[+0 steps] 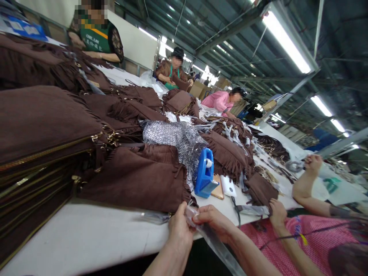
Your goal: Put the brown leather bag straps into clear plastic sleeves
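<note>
Both my hands are together at the table's near edge, by the corner of a dark brown fringed bag point(135, 182) lying flat. My left hand point(180, 224) pinches a clear plastic sleeve point(211, 239) close to that corner. On the same plastic, my right hand point(214, 220) closes with thumb and fingers, and a long strip of it hangs down past my right wrist. What lies inside the bunched plastic I cannot make out. Just beyond my hands stands a blue tape dispenser point(204, 174).
A tall stack of brown zippered bags point(43, 126) rises at the left. Patterned wrapping point(172, 136), a phone point(218, 188) and a white device with a cable point(228, 186) lie ahead. At my right a co-worker in pink point(301, 234) handles a small brown bag point(261, 188). More people stand across the table.
</note>
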### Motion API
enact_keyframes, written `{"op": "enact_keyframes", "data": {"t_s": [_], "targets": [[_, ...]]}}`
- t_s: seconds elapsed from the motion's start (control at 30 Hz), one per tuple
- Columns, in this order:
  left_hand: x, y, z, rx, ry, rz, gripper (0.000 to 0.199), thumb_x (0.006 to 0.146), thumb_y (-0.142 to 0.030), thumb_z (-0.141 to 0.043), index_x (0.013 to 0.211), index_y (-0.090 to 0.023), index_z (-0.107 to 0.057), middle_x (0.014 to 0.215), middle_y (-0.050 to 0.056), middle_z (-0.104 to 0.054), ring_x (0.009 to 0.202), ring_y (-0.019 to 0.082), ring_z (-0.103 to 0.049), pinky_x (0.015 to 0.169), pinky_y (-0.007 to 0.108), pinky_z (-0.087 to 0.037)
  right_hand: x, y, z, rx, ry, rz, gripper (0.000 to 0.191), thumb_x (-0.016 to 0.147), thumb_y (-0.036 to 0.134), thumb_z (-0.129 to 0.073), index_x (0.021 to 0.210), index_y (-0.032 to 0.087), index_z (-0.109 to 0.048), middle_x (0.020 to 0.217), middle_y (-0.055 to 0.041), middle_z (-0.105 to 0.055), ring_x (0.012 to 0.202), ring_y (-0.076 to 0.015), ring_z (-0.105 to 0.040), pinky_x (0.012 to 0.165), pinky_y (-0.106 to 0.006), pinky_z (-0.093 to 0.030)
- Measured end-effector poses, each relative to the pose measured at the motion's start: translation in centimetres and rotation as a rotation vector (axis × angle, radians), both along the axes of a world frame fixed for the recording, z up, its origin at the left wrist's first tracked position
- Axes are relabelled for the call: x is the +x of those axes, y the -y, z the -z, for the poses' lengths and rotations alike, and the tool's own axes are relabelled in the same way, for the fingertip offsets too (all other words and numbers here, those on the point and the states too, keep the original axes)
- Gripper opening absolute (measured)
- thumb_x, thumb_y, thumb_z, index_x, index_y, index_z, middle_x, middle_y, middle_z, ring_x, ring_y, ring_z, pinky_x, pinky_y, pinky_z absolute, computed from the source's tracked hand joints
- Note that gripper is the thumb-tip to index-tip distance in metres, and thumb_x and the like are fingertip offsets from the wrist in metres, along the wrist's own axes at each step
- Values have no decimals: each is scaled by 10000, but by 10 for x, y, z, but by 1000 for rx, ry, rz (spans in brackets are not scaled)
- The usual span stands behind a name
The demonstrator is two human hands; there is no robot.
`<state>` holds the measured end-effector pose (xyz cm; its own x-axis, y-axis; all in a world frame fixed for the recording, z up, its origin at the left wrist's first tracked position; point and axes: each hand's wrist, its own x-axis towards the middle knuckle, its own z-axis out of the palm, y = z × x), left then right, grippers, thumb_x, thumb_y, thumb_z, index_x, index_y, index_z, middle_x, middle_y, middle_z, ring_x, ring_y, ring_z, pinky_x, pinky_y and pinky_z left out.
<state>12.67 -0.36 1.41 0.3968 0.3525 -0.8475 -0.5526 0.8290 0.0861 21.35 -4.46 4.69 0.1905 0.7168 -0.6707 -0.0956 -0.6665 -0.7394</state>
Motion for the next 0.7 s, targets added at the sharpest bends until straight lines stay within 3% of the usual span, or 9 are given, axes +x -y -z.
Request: {"op": "enact_keyframes", "data": {"t_s": [0.33, 0.6, 0.7], "targets": [[-6, 1, -14, 3, -21, 3, 197, 755, -197, -552, 579, -137, -485, 451, 23, -553, 414, 152, -525, 431, 272, -427, -1, 1, 0, 33, 129, -14, 241, 492, 338, -679, 534, 133, -558, 445, 29, -532, 418, -77, -404, 454, -221, -247], [-4, 2, -7, 1, -34, -64, 192, 726, -180, -578, 586, -162, -449, 426, -36, -487, 385, 116, -483, 423, 236, -383, -14, -13, 0, 38, 246, -20, 183, 477, 309, -633, 485, 139, -564, 422, 20, -518, 395, -80, -394, 412, -225, -225], [-8, 5, -8, 37, -4, -50, 158, 754, -236, -562, 640, -148, -495, 473, -16, -534, 419, 126, -511, 452, 248, -401, -15, -15, 3, 52, 262, 5, 192, 478, 324, -622, 464, 157, -528, 416, 30, -498, 390, -77, -381, 399, -226, -224]]}}
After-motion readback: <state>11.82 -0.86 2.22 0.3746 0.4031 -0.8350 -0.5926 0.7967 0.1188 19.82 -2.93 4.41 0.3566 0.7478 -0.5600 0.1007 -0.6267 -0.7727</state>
